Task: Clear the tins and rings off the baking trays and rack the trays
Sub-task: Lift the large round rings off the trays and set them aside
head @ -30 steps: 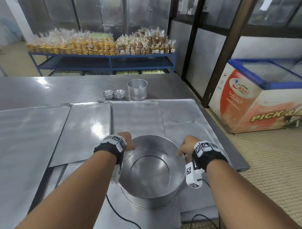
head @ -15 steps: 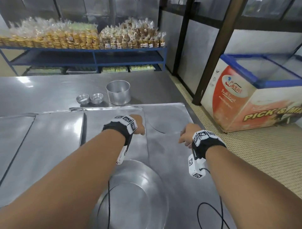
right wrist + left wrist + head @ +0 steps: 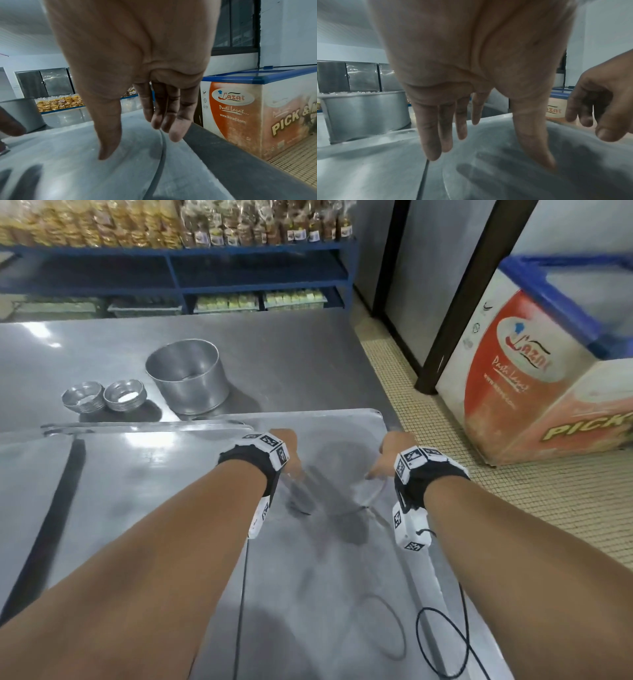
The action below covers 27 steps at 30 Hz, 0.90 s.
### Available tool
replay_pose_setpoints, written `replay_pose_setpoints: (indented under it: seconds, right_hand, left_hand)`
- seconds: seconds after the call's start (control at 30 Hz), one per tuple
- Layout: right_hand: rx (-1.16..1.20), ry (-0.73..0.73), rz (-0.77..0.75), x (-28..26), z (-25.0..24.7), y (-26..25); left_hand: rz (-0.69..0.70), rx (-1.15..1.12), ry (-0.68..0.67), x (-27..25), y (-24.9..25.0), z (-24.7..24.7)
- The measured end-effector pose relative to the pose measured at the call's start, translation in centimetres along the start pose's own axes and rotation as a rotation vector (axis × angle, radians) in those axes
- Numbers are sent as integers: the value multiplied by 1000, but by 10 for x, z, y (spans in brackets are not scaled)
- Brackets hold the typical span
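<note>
Metal is shining everywhere. Both hands have let go of the big tin, now out of sight, and are reaching for a flat round disc (image 3: 346, 474) on the baking tray (image 3: 342, 422). Left hand (image 3: 287, 445) and right hand (image 3: 394, 451) are hanging with loose, empty fingers. More clearing is coming.

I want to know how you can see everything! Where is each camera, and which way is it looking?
Head: worn on the person's head, looking forward and down at the baking tray; both forearms, left hand and right hand show.
Left wrist: looks along the open left hand toward the tall tin; the right hand shows at the edge.
Right wrist: looks along the open right hand toward the freezer.
Shared: all three views show the tray, and the head and left wrist views the tall tin.
</note>
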State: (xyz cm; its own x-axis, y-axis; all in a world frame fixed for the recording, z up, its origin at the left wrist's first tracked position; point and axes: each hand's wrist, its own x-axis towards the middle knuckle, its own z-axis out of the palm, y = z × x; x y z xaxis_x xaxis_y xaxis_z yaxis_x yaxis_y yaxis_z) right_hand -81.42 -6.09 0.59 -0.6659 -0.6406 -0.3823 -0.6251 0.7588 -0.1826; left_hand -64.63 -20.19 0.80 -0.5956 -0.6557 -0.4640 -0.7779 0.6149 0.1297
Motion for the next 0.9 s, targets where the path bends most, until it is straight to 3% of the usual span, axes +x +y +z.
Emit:
replay_pose_setpoints:
  seconds: [0.23, 0.5, 0.67, 0.9]
  right_hand:
    - [64, 3, 0, 42, 9, -4]
    - [110, -42, 35, 54, 1, -2]
    - [120, -60, 13, 55, -9, 0]
    - [399, 70, 56, 47, -28, -3]
  left_hand:
    - [-114, 115, -20, 40, 9, 8]
    - [-225, 53, -25, 70, 12, -3]
    - [-169, -19, -28, 62, 13, -18]
    - [-218, -163, 121, 46, 7, -25]
